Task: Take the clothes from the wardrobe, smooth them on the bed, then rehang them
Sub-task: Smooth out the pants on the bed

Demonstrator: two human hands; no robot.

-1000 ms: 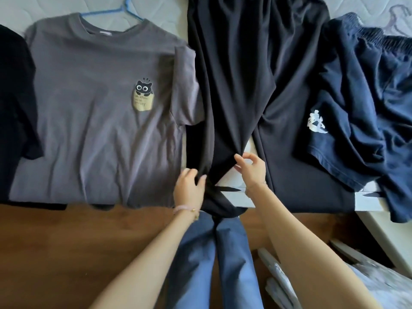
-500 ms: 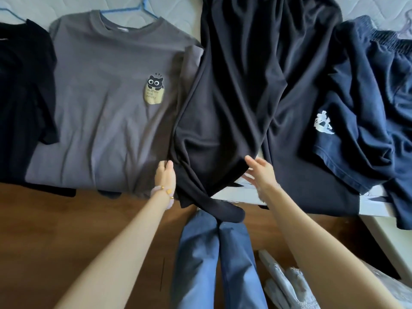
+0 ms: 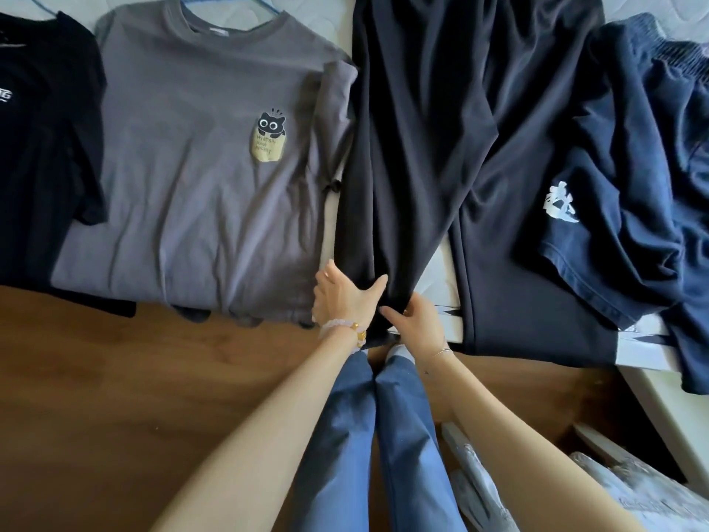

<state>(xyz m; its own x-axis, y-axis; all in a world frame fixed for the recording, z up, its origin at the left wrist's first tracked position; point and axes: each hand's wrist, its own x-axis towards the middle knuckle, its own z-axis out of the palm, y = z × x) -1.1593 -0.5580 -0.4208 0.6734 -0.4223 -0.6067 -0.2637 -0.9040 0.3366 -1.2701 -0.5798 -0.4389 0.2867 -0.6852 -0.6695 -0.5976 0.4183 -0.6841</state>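
Note:
Black trousers lie spread on the bed, both legs running toward me. My left hand and my right hand both grip the hem end of the left trouser leg at the bed's near edge, one on each side of it. A grey T-shirt with a cat print lies flat to the left on a blue hanger. Further left lies a black T-shirt. Crumpled navy shorts with a white logo overlap the right trouser leg.
A wooden floor runs along the bed's near edge. My legs in blue trousers stand against the bed. Grey plastic-wrapped items lie on the floor at lower right.
My hands have come together on the left trouser leg's end. The leg, spread wide over the grey shirt's sleeve half a second ago, is now gathered narrow and off the shirt.

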